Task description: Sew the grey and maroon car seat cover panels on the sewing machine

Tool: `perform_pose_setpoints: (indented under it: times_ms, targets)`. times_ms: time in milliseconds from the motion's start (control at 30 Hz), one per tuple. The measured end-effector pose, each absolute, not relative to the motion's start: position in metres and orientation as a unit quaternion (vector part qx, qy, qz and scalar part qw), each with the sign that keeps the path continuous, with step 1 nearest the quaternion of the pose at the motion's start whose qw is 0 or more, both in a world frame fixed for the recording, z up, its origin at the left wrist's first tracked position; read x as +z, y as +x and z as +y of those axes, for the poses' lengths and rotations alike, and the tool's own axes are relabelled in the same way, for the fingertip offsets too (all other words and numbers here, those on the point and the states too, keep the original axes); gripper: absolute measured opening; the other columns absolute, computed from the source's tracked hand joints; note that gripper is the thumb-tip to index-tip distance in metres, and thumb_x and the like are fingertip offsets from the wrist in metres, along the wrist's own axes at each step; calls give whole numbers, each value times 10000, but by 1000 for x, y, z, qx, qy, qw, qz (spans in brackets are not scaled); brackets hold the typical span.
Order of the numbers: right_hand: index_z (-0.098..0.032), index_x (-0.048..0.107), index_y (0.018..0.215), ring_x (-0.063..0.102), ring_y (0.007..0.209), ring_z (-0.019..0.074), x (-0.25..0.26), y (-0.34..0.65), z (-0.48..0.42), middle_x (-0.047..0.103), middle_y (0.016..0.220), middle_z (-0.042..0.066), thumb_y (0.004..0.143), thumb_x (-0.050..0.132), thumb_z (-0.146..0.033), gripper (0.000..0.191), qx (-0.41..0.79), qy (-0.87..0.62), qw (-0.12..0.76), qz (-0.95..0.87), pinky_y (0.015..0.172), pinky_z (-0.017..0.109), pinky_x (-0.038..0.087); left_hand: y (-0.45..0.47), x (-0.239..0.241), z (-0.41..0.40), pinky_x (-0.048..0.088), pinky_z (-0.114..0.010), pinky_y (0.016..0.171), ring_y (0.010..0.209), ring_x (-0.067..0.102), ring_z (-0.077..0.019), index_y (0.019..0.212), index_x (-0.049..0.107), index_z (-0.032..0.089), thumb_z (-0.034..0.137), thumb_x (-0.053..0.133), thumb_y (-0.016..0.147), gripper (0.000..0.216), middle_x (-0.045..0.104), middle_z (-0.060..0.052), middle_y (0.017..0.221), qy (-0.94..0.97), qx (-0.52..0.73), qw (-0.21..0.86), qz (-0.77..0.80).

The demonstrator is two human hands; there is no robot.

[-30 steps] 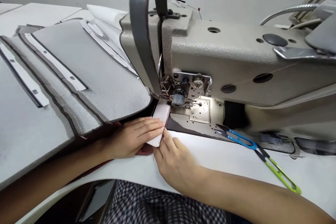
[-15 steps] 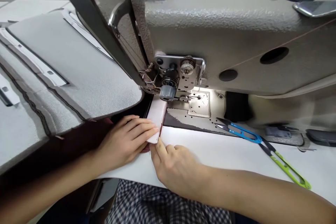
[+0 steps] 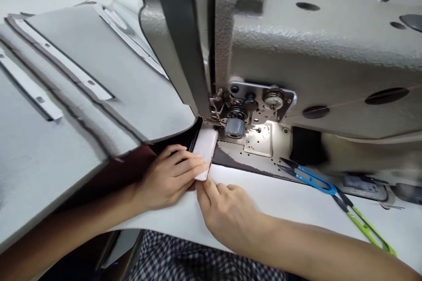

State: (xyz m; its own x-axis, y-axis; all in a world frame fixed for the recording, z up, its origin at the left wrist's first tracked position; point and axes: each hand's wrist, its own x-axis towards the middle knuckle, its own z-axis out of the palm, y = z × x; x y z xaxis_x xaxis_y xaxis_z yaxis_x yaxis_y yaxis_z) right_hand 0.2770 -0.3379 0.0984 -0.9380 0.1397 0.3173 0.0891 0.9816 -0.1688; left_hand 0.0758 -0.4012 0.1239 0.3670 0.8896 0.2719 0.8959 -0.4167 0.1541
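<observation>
My left fingers (image 3: 189,164) clasp, right fingers (image 3: 211,189) pinch the white strip (image 3: 205,142): far end under the sewing machine (image 3: 296,61), near end not yet.

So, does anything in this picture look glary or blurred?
Head view: glow on the pale square metal plate, sheen along the upper edge of the beige textured-metal sewing machine; same view: the black rectangular patch smears at its right, while the flat white strip partly beneath the bare left hand looks fairly crisp.
</observation>
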Motion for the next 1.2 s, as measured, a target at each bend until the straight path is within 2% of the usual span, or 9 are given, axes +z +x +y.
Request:
perform_pose_setpoints:
  times_ms: [167,367,467,600,733,833,933,1000,1200]
  targets:
    - [0,642,1215,612,594,181,95,271,-329,714,1069,190,810,552,-73,422,54,-79,162,-982,440,290,474,68,120,-382,397,-381,899,1008,612,-199,1164,619,140,156,440,978,258,740,-60,1071,-837,-174,18,-519]
    - [-67,628,1259,645,625,166,90,259,-320,675,1257,160,927,542,-227,378,68,-141,138,-978,486,302,514,56,118,-361,407,-369,883,962,588,-193,1132,633,150,165,470,969,231,738,-47,1039,-842,-185,28,-506]
    - [-70,584,1331,657,606,155,92,254,-316,598,1382,168,968,470,-283,435,76,-164,101,-978,468,303,506,51,116,-351,413,-355,863,921,582,-184,1080,652,162,178,484,970,202,732,-42,964,-840,-190,28,-507]
    - [-54,502,1422,644,543,144,97,250,-311,458,1493,225,970,462,-328,530,86,-188,51,-977,422,307,480,45,112,-339,436,-343,877,957,596,-183,1095,662,175,188,481,983,213,731,-45,971,-843,-186,35,-504]
    - [-95,586,1354,671,603,154,92,254,-306,524,1458,159,970,459,-246,432,99,-179,108,-973,447,305,496,43,119,-334,463,-324,850,993,607,-185,1069,685,192,187,497,979,208,731,-35,1023,-840,-158,15,-519]
    - [-150,698,1160,692,692,128,84,259,-298,636,1355,80,962,454,-163,314,146,-165,196,-956,504,263,506,45,127,-336,487,-305,895,1035,609,-178,1035,702,178,169,496,975,215,725,-43,1074,-833,-151,-7,-532]
    - [-176,717,965,700,780,109,82,264,-285,732,1152,35,950,466,-128,256,229,-194,256,-919,637,213,529,48,129,-340,498,-280,937,1056,611,-159,1030,715,186,123,498,959,237,722,-29,1093,-821,-167,-24,-545]
    - [-180,703,977,696,794,112,85,264,-276,735,1091,40,937,477,-120,238,255,-233,262,-901,681,207,530,49,126,-343,500,-283,958,1065,613,-151,1039,720,208,91,505,939,264,727,-9,1092,-805,-191,-33,-561]
    - [-183,697,1108,695,969,167,95,249,-259,702,1160,82,938,481,-99,288,235,-225,209,-922,842,250,547,46,115,-346,519,-337,943,1112,606,-184,1096,696,181,111,547,927,236,726,-55,1105,-799,-247,-42,-547]
